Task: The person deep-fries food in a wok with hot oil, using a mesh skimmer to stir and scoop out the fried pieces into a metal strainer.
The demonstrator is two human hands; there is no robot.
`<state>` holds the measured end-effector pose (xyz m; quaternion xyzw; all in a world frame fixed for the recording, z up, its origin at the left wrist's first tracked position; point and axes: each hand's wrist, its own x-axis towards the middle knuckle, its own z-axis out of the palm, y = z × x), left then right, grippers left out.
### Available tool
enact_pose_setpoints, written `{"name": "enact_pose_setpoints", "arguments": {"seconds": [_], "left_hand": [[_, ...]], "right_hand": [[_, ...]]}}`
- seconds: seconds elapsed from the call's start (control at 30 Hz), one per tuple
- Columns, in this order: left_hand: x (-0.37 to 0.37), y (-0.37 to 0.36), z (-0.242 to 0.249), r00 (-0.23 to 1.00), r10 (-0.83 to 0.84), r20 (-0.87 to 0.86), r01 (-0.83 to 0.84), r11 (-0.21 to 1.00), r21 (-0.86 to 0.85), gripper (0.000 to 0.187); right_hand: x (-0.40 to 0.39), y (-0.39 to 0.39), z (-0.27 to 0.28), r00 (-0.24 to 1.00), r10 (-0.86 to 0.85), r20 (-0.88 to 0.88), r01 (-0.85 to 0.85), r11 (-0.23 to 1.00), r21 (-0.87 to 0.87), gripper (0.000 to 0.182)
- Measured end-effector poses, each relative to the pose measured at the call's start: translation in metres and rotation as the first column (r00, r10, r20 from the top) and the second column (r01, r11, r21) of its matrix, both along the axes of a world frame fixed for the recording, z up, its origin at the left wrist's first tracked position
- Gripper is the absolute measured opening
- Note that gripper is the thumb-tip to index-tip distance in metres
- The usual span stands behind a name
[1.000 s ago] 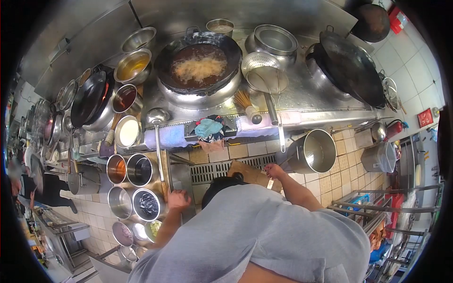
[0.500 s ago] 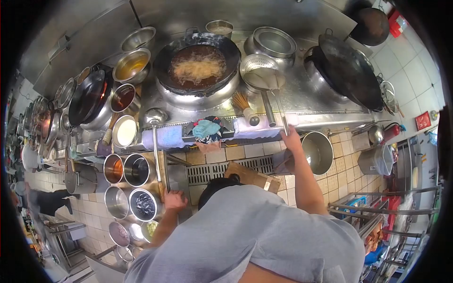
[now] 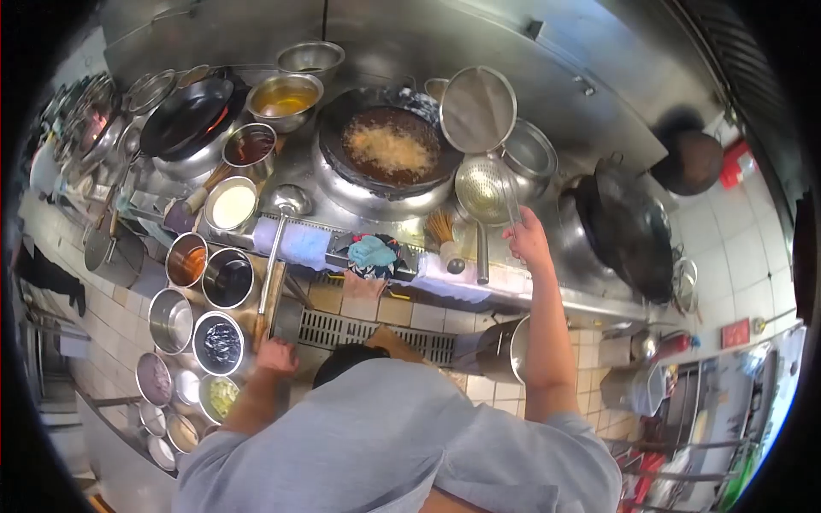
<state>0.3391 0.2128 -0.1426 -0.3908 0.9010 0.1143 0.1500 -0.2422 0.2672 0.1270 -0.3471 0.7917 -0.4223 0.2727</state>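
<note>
My right hand (image 3: 532,241) is closed around the thin handle of a fine-mesh strainer (image 3: 479,109), which is raised beside the wok (image 3: 332,141). Pale, foaming food (image 3: 389,150) bubbles in dark oil in that wok. Under the strainer, a perforated skimmer (image 3: 484,190) rests with its handle toward the counter front. My left hand (image 3: 278,355) is low at the edge by the pots, fingers curled, close to the wooden end of a ladle (image 3: 291,201). Whether it grips anything is hidden.
A bamboo brush (image 3: 440,229) and folded cloths (image 3: 373,251) lie along the stove front. Left are a bowl of yellow oil (image 3: 285,98) and several sauce pots (image 3: 229,278). Another wok (image 3: 629,227) stands right. A large metal pot (image 3: 500,349) is below the counter.
My right hand has lifted the strainer off the perforated skimmer, up and toward the back. My left hand stays low near the ladle's end. The whole view has turned and shifted.
</note>
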Motion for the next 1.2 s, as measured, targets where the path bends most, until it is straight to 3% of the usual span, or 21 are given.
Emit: {"name": "enact_pose_setpoints", "arguments": {"seconds": [0.07, 0.1, 0.23, 0.33, 0.43, 0.57, 0.7, 0.77, 0.93, 1.1, 1.2], "left_hand": [[-0.002, 0.001, 0.008, 1.000, -0.030, 0.009, 0.030, 0.999, -0.028, 0.036], [-0.001, 0.001, 0.010, 0.999, -0.038, 0.008, 0.038, 0.998, -0.041, 0.036], [0.001, 0.001, 0.013, 0.999, -0.040, 0.008, 0.040, 0.999, -0.037, 0.036], [0.002, 0.001, 0.009, 0.999, -0.031, 0.015, 0.031, 0.999, -0.031, 0.037], [0.002, 0.003, 0.016, 0.999, -0.031, 0.039, 0.033, 0.999, -0.043, 0.038], [0.002, 0.004, 0.014, 0.999, -0.044, 0.027, 0.045, 0.998, -0.050, 0.040], [0.000, 0.004, 0.018, 0.996, -0.046, 0.073, 0.049, 0.998, -0.037, 0.042], [-0.003, 0.002, 0.017, 0.991, -0.049, 0.124, 0.050, 0.999, -0.010, 0.043], [0.002, 0.003, 0.010, 0.998, -0.064, 0.028, 0.065, 0.997, -0.037, 0.042], [0.009, -0.002, -0.028, 0.996, -0.074, -0.046, 0.072, 0.996, -0.056, 0.037], [-0.003, 0.003, 0.007, 0.997, -0.077, 0.007, 0.077, 0.995, -0.055, 0.037]], "right_hand": [[-0.017, -0.020, 0.004, 0.997, 0.059, -0.053, -0.058, 0.998, 0.012, 0.058], [-0.019, -0.031, 0.010, 0.980, 0.115, -0.162, -0.114, 0.993, 0.017, 0.060], [-0.022, -0.068, 0.033, 0.955, 0.182, -0.233, -0.118, 0.958, 0.261, 0.064], [-0.033, -0.096, 0.005, 0.987, 0.154, 0.039, -0.159, 0.951, 0.267, 0.065], [-0.025, -0.113, -0.022, 0.918, 0.126, 0.376, -0.202, 0.964, 0.170, 0.061], [-0.012, -0.124, -0.065, 0.639, 0.133, 0.757, -0.231, 0.973, 0.025, 0.047], [0.016, -0.129, -0.078, 0.401, 0.154, 0.903, -0.237, 0.970, -0.060, 0.024], [0.015, -0.126, -0.089, 0.391, 0.177, 0.903, -0.239, 0.967, -0.087, 0.022], [0.010, -0.104, -0.087, 0.405, 0.269, 0.874, -0.256, 0.951, -0.175, 0.022], [-0.005, -0.082, -0.060, 0.555, 0.303, 0.774, -0.279, 0.945, -0.170, 0.031], [0.012, -0.073, -0.025, 0.744, 0.289, 0.603, -0.292, 0.952, -0.096, 0.033]]}}
